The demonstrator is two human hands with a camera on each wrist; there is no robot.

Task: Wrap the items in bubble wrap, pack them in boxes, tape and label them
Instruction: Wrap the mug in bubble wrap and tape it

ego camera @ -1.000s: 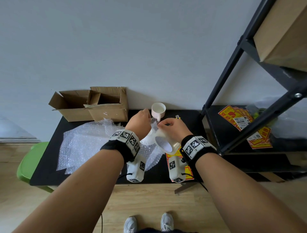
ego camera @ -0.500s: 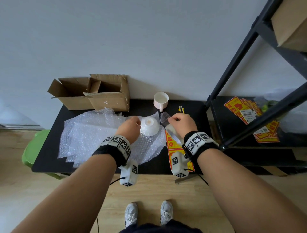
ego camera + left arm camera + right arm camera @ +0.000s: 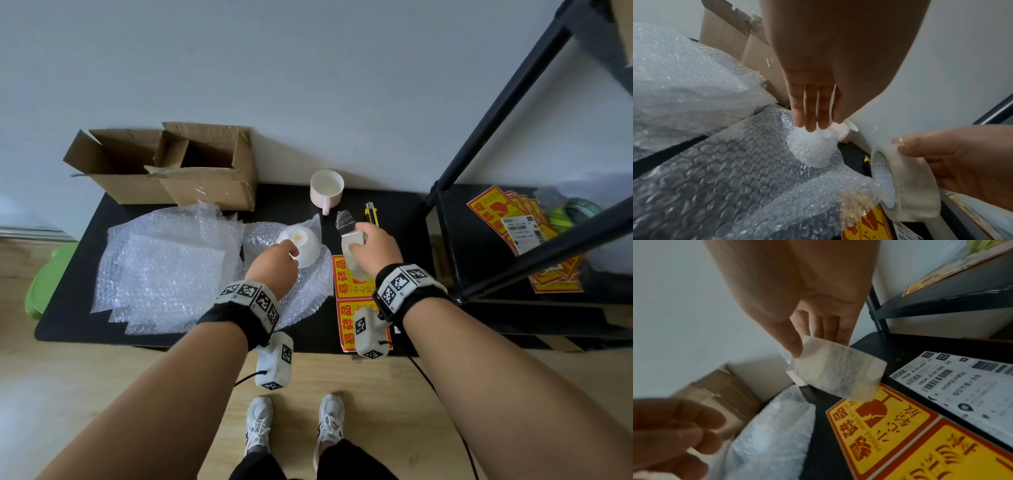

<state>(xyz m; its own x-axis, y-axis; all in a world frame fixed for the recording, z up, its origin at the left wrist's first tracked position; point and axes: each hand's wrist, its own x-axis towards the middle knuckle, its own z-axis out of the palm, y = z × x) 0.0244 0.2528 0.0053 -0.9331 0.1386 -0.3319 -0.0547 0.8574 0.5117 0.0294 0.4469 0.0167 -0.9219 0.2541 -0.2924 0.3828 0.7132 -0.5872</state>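
The bowl (image 3: pixel 301 247) is sitting upside down on a sheet of wrap (image 3: pixel 294 291), in the middle of the black table (image 3: pixel 68 308). The left hand (image 3: pixel 274 270) is reaching down to it with straight fingers (image 3: pixel 810 116), and the tips are touching the wrap over the bowl, so this hand is wide and holding nothing. The right hand (image 3: pixel 373 253) is just beside the bowl and is holding the tape (image 3: pixel 352 251), with thumb and fingers curled round the roll. A short shiny bit of tape is sticking out past the roll.

I think things could go wrong here. The wrap is only lying loose on the bowl, so it could slip off if the left hand is lifting away too soon. The sticky end could fold and stick to itself. The bowl looks hard and smooth, so it could slide or chip if it is being pushed.

The wrap is clear, soft and bumpy all over. The roll is round and pale. More wrap (image 3: pixel 164 270) is lying in a flat pile to the left. Two brown boxes (image 3: pixel 191 171) are waiting open at the back, and a cup (image 3: pixel 326 190) and a yellow knife (image 3: pixel 371 214) are sitting near them. Yellow and red labels (image 3: pixel 346 284) are lying flat under the right wrist
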